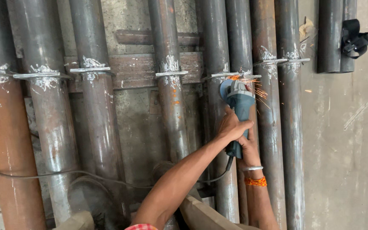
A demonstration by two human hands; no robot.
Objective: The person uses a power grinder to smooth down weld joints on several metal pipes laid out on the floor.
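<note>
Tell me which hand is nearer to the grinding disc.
Left. The left hand grips the grinder body just below the disc; the right hand holds the rear handle, farther back.

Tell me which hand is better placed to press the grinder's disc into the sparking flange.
Likely the left hand: it grips the grinder body nearest its head, while the right hand holds the rear end.

Even, soft daylight, faint shadows, sharp focus throughout; only the orange sparks [258,90] streak and glow.
</note>
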